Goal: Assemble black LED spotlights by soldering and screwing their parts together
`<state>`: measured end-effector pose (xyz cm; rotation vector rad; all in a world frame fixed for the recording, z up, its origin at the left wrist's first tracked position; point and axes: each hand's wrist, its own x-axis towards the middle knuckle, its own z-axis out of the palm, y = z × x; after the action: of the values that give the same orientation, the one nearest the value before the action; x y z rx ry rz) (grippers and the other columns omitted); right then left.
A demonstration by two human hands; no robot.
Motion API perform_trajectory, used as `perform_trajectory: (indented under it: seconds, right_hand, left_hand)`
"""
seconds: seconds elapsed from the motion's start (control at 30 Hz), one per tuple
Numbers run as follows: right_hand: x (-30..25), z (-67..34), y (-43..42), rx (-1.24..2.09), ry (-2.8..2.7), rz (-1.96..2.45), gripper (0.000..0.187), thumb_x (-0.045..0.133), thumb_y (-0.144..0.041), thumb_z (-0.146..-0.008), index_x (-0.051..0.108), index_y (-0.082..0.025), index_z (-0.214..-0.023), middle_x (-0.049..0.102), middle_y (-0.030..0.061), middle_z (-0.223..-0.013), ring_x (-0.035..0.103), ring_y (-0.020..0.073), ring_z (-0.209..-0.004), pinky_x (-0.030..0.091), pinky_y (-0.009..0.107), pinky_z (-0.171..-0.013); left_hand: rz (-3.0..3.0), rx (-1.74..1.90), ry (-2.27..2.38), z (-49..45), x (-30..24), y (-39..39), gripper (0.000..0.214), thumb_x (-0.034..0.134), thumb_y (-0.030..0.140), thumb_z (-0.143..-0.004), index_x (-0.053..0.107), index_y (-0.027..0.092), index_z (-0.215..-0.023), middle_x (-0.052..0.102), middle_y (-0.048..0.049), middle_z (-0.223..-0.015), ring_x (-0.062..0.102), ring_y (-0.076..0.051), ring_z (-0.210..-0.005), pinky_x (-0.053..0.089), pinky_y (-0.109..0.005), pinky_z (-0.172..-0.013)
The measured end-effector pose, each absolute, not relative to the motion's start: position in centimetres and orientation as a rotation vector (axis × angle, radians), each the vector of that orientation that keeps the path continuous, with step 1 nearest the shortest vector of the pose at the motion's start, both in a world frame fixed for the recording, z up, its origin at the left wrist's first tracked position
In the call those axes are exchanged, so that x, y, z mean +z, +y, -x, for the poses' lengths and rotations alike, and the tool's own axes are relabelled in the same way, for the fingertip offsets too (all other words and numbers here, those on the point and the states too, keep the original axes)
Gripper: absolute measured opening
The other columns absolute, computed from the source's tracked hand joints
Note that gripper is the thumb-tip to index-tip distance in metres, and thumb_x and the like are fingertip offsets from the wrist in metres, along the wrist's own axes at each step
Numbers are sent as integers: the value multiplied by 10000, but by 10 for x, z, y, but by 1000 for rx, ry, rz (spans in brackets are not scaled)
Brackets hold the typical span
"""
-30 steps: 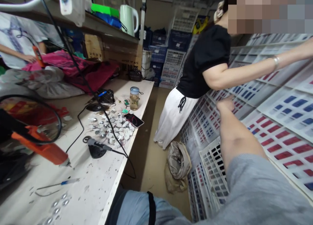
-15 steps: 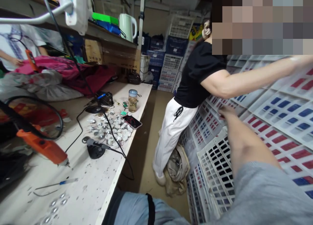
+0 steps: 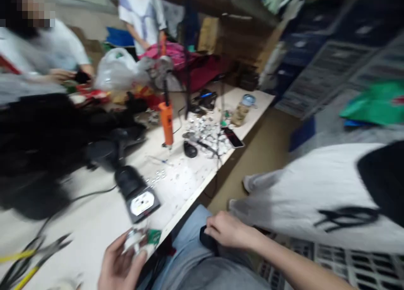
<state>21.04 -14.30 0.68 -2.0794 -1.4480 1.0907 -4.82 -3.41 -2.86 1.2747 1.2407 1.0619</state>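
My left hand (image 3: 121, 262), at the bench's front edge, has its fingers closed around a small white component (image 3: 134, 241). A green circuit board (image 3: 154, 236) sticks out beside it, seemingly attached. Over my lap, my right hand (image 3: 225, 231) is curled closed against a black shape (image 3: 207, 240); whether that is a held part or a band on my clothing, I cannot tell. Just beyond my left hand lies a black device (image 3: 131, 184) with a white plate full of small parts. Pliers with yellow handles (image 3: 47, 254) rest at the left.
An orange electric screwdriver (image 3: 166, 123) hangs above the white bench (image 3: 186, 184). Farther along are a pile of small white parts (image 3: 206, 130), a phone (image 3: 232, 137) and a jar (image 3: 242, 110). A person in white trousers (image 3: 293, 193) stands close at right, near crates (image 3: 360, 264).
My view has swung left toward the bench. My right arm has come back from the crates to my lap. My left hand has come into view with the component. The person at right appears much closer.
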Motion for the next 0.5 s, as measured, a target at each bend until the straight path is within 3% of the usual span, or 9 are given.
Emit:
perform_trajectory:
  seconds: [0.07,0.1,0.17,0.27,0.4,0.5]
  right_hand:
    - [14,-205,-122,1081,-1436,1893,230,594,-218,-905,599,-192,-677,601,-28,-558,640,127,-557,510,224,-563]
    - [17,-205,-111,1064,-1394,1812,193,554,-254,-928,619,-200,-754,613,-33,-579,635,125,-522,504,219,-515]
    - [16,-208,-87,990,-1269,1696,204,513,-366,-954,623,-212,-1031,666,-15,-715,646,138,-497,514,237,-445]
    - [7,-227,-48,760,-1054,1618,526,528,-526,-930,449,-221,-1352,677,54,-929,692,184,-557,577,309,-467]
    - [4,-265,6,427,-834,1596,668,621,-542,-892,375,-243,-1436,654,89,-1066,715,181,-667,617,328,-610]
    - [17,-285,35,282,-779,1633,683,666,-502,-877,449,-161,-1427,667,57,-899,632,131,-515,542,270,-497]
  left_hand:
    - [-1202,1081,1245,51,-30,-37,604,872,521,-655,629,221,-1121,738,-59,-1050,745,-265,-891,648,-354,-744]
    - [-1191,1104,1227,51,-31,-37,607,878,500,-649,628,210,-1120,742,-63,-1037,750,-251,-874,644,-342,-760]
    - [-1197,1133,1185,49,-34,-35,580,871,460,-676,626,201,-1134,740,-69,-1043,751,-229,-886,631,-328,-812]
    - [-1238,1124,1136,48,-36,-35,526,856,417,-712,639,195,-1136,732,-80,-1062,741,-224,-921,615,-333,-850]
    - [-1325,1117,1065,48,-31,-35,471,848,376,-737,663,197,-1131,717,-77,-1064,720,-210,-936,593,-320,-850]
    - [-1398,1135,990,48,-27,-34,459,841,377,-753,671,196,-1139,703,-72,-1033,697,-201,-925,577,-303,-818]
